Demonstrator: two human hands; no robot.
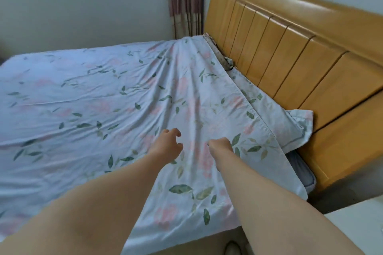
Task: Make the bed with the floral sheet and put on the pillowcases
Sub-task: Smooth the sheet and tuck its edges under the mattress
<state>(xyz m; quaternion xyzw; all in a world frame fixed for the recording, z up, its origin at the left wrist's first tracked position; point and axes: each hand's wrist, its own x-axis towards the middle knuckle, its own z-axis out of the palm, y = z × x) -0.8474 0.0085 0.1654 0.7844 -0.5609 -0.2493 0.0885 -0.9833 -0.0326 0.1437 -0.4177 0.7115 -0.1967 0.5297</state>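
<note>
Reaching across pale blue floral sheet, spread rumpled right up to orange wooden headboard; left hand with fingers loosely curled, gripping nothing; right hand bent down into the fabric, fingers hidden, grip impossible to tell.

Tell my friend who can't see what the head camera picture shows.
A wrinkled floral sheet fills the picture; a person's left hand hovers over it with loosely curled fingers, and the right hand is curled down against it. A floral pillow lies beside the wooden headboard.
</note>
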